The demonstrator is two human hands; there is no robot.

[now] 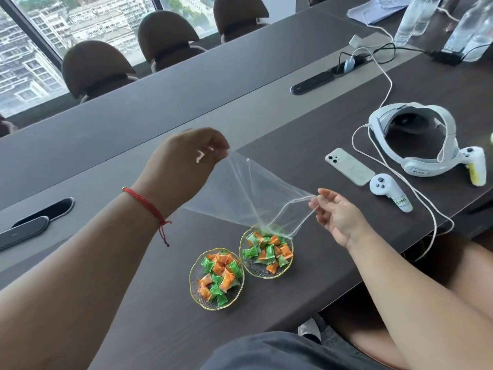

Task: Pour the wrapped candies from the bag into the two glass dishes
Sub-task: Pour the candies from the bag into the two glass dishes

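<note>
I pinch the bag point(253, 193) between left hand point(184, 166) and right hand point(336, 212) fingers; I should shake its mouth over the far dish point(256, 272).

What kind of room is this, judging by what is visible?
Probably an office meeting room, high in a building: a long dark conference table, a row of chairs on its far side, and large windows overlooking city buildings.

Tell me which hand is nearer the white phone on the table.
Right. The right hand pinches the bag's edge just below-left of the phone; the left hand holds the bag's far corner, well left of it.
</note>
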